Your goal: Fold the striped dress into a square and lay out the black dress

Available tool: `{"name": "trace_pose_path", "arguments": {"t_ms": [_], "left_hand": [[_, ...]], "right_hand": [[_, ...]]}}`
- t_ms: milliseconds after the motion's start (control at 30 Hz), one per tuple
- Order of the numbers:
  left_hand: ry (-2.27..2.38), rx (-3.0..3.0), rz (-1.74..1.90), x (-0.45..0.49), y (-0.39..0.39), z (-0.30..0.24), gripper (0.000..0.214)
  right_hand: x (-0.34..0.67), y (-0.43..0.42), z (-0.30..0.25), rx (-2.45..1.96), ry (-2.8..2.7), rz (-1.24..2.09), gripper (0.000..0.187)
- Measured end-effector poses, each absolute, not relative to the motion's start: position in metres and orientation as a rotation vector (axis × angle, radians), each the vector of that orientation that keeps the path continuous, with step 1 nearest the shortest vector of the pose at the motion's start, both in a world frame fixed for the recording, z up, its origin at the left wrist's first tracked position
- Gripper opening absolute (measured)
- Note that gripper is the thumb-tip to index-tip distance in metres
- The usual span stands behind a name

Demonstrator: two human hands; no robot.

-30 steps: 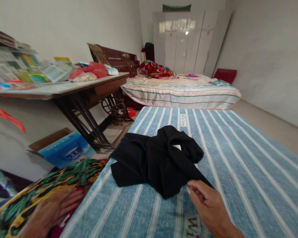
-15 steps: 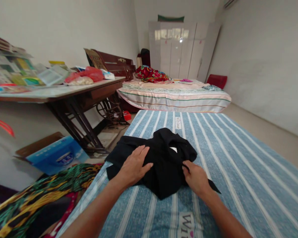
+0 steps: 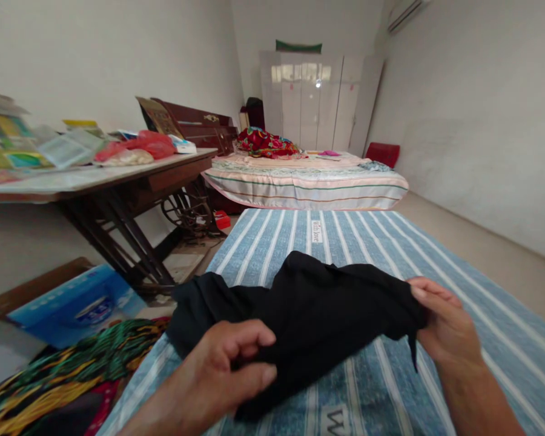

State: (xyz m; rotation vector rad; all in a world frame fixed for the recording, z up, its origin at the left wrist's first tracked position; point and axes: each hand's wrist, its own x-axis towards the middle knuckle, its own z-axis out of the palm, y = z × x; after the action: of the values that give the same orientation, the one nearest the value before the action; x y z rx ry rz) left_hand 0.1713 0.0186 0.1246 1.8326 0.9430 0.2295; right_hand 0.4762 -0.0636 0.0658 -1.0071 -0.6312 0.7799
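A black garment lies rumpled across the blue striped bedding, its right part pulled out and raised a little. My right hand pinches the garment's right end between thumb and fingers, and a thin black strip dangles beside it. Over the near left part of the cloth is my left hand, fingers bent and thumb held apart from them. No cloth shows gripped in that hand. What kind of garment it is cannot be made out from its folds.
To the left stands a sewing-machine table with plastic bags and boxes on it. A blue box and a patterned cloth lie below. Beyond the striped bedding is another bed, with a white wardrobe behind.
My right hand has moved right, stretching the garment's end outward and covering the white patch. My left hand has come nearer, its flat fingers now bent. The view has shifted slightly.
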Motion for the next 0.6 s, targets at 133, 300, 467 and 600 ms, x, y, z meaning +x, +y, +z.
{"name": "trace_pose_path", "arguments": {"t_ms": [133, 300, 467, 600], "left_hand": [[0.686, 1.741, 0.075, 0.183, 0.003, 0.117, 0.031], [0.981, 2.026, 0.340, 0.198, 0.040, 0.071, 0.025], [1.137, 2.570, 0.610, 0.197, 0.078, 0.054, 0.038], [1.035, 2.783, 0.377, 0.222, 0.091, 0.054, 0.054]], "right_hand": [[0.495, -0.062, 0.057, -1.076, -0.654, 0.673, 0.014], [0.480, -0.074, 0.020, -1.565, -0.932, 0.704, 0.028], [0.454, -0.112, 0.008, -1.741, -1.336, 0.773, 0.042], [0.432, -0.118, 0.005, -1.882, -1.624, 0.735, 0.061]]}}
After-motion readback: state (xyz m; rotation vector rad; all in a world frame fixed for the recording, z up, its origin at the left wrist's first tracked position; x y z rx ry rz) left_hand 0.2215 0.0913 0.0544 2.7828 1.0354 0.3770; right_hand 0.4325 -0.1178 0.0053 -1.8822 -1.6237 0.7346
